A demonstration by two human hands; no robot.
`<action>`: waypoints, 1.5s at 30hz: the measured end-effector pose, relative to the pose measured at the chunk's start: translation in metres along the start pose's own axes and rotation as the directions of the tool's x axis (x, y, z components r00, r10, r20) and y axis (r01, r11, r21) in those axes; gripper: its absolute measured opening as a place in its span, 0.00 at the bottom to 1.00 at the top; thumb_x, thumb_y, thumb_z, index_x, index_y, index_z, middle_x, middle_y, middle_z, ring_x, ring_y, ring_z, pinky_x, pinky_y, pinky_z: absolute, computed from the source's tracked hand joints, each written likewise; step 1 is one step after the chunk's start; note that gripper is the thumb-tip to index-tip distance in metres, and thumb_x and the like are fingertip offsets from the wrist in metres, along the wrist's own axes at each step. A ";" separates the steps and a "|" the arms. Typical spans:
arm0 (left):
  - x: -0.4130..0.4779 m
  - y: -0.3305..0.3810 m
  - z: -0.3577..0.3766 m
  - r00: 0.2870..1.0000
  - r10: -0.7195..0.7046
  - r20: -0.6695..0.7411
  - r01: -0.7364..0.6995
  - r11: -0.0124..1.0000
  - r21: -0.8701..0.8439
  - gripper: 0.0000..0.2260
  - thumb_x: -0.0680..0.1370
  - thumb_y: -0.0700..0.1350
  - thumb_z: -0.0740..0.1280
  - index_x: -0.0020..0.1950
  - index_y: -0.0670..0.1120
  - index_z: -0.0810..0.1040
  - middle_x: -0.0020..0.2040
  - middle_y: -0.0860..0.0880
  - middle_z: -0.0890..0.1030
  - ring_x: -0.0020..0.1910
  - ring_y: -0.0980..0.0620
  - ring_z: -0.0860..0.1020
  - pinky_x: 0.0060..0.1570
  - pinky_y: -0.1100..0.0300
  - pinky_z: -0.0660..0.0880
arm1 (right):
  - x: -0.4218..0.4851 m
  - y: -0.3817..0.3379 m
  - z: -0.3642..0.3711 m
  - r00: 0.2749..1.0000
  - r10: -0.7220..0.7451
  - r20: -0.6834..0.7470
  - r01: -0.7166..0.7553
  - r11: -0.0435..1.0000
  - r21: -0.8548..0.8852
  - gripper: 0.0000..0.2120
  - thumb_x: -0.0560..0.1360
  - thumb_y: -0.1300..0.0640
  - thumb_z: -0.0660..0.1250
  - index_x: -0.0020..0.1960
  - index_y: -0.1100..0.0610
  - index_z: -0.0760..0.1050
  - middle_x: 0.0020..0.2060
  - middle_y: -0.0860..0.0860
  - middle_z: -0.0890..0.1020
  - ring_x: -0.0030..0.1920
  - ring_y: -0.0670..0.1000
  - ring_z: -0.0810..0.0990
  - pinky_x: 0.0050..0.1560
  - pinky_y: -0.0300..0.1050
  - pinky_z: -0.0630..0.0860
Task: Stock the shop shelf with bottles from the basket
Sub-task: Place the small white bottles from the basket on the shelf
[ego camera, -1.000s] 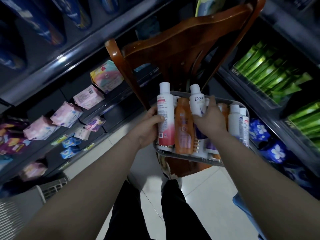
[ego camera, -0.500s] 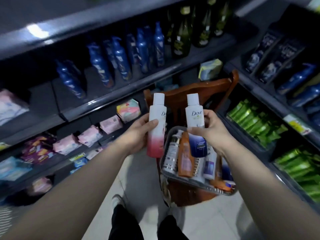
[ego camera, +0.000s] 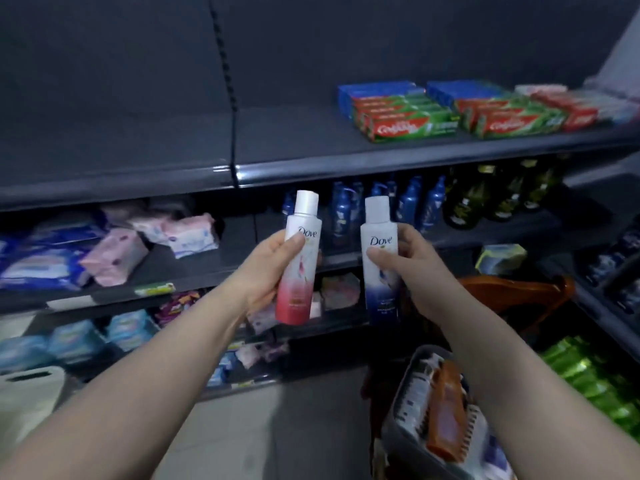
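My left hand [ego camera: 268, 271] grips a white-and-pink Dove bottle [ego camera: 298, 261], held upright in front of the shelves. My right hand [ego camera: 412, 268] grips a white-and-blue Dove bottle [ego camera: 380, 265], also upright, a little to the right. The two bottles stand side by side without touching. Low on the right, a grey basket [ego camera: 401, 441] holds several more bottles, among them an orange bottle [ego camera: 448, 414]. The dark top shelf [ego camera: 173, 147] lies above both hands, bare on its left and middle stretch.
Red-and-green toothpaste boxes [ego camera: 412, 124] fill the right of the top shelf. Blue pump bottles [ego camera: 408, 206] and dark green bottles [ego camera: 498, 199] stand on the shelf behind the hands. Pink and blue packets [ego camera: 114, 252] lie left. A wooden chair back [ego camera: 516, 289] rises behind the basket.
Both hands lifted the two Dove bottles out of the basket and raised them toward the shelves. My view tilted up, so the top shelf now shows and the basket sits low right.
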State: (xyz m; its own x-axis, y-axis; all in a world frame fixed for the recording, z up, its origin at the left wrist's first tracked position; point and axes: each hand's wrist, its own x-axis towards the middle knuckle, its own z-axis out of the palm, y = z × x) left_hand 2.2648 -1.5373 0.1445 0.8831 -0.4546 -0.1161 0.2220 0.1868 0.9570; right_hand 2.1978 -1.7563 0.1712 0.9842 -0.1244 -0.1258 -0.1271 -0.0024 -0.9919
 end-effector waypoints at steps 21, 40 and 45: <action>-0.154 0.137 -0.290 0.862 0.353 -0.364 -0.195 0.894 0.404 0.04 0.78 0.35 0.64 0.51 0.41 0.76 0.33 0.54 0.83 0.30 0.61 0.79 0.30 0.68 0.73 | 0.056 -0.101 0.350 0.893 -0.240 0.381 0.243 0.969 0.041 0.12 0.73 0.60 0.72 0.54 0.52 0.74 0.37 0.47 0.84 0.37 0.46 0.83 0.36 0.41 0.78; -0.177 0.233 -0.451 0.490 0.533 -0.690 -0.188 0.837 0.513 0.11 0.72 0.42 0.69 0.53 0.50 0.75 0.51 0.46 0.80 0.50 0.48 0.78 0.52 0.49 0.77 | 0.176 -0.168 0.557 0.598 -0.473 0.647 0.506 0.849 0.153 0.10 0.74 0.57 0.71 0.51 0.47 0.73 0.45 0.48 0.82 0.46 0.49 0.82 0.43 0.51 0.80; -0.171 0.244 -0.482 0.338 0.545 -0.768 -0.200 0.838 0.507 0.10 0.74 0.37 0.68 0.53 0.47 0.75 0.49 0.47 0.80 0.49 0.48 0.78 0.55 0.48 0.76 | 0.210 -0.184 0.601 0.543 -0.473 0.694 0.500 0.846 0.186 0.09 0.75 0.57 0.69 0.52 0.49 0.72 0.44 0.49 0.81 0.42 0.48 0.82 0.38 0.46 0.78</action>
State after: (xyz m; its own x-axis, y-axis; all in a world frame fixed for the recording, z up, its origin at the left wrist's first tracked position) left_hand 2.3670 -0.9941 0.2694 0.7363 0.6168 0.2781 -0.1999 -0.1944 0.9603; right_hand 2.5022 -1.1859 0.3162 0.6798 0.6222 0.3883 0.4074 0.1200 -0.9053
